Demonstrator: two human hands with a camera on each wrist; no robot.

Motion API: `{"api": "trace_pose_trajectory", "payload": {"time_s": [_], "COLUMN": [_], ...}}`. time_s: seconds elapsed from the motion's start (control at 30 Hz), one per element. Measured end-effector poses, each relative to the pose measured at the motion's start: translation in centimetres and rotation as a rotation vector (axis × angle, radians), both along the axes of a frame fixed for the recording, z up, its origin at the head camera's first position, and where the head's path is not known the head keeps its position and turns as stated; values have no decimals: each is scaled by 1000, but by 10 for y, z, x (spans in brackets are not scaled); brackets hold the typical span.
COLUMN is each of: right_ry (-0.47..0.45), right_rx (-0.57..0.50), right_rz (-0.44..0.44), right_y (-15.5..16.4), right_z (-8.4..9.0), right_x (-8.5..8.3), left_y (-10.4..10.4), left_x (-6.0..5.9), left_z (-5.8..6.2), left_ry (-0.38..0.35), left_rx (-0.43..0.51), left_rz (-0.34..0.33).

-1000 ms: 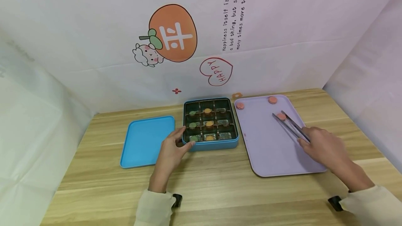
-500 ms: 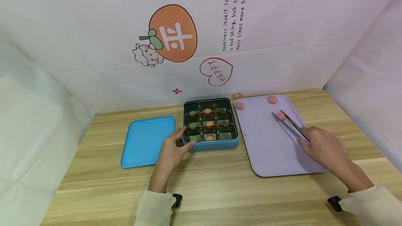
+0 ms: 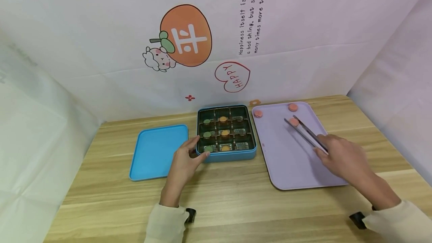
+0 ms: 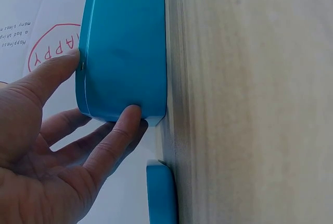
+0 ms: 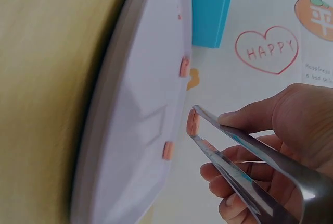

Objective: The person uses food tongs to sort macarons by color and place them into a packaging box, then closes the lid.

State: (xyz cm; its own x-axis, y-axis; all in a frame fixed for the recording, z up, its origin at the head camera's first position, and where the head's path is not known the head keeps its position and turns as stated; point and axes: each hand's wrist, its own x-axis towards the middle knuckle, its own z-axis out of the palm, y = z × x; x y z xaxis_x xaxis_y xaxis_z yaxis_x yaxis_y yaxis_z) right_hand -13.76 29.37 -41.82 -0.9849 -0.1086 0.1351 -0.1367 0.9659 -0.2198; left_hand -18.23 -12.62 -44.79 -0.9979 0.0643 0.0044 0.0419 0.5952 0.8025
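Grip, left hand (image 3: 183, 160): fingers and thumb lightly curled against lower-left corner of blue tin (image 3: 226, 155), centre of frame; thumb on rim, fingertips on side wall in left wrist view. Steadying hold, not a lift. Tin lid (image 3: 158, 151) flat on tabletop (image 3: 229, 198), just left of tin. Tin compartments hold green discs in left column, orange in middle; right column shows only liners.

Grip, right hand (image 3: 342, 158): clamped on steel tongs (image 3: 305, 134) above lilac tray (image 3: 290, 160), right of centre. Tong tips closed on pink disc (image 3: 294, 122), held clear of tray in right wrist view. Two more pink discs near tray's upper edge.

Judged: disc small, light, thin, rigid, possibly crumbly. Take by flat faces, moderate squeeze; smooth steel tips slip-prone.
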Motion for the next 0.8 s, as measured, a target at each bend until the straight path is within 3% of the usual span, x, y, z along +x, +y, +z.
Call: {"api": "trace_pose_trajectory", "payload": {"time_s": [0.4, 0.8], "right_ry": [116, 148], "right_rx": [31, 3], "right_rz": [76, 168], "right_y": [-27, -58], "right_z": [15, 17], "right_x": [10, 23], "left_y": [0, 0], "left_x": [0, 0], "left_z": [0, 1], "left_ry": [0, 9], "left_rx": [1, -9], "left_rz": [-3, -5]}}
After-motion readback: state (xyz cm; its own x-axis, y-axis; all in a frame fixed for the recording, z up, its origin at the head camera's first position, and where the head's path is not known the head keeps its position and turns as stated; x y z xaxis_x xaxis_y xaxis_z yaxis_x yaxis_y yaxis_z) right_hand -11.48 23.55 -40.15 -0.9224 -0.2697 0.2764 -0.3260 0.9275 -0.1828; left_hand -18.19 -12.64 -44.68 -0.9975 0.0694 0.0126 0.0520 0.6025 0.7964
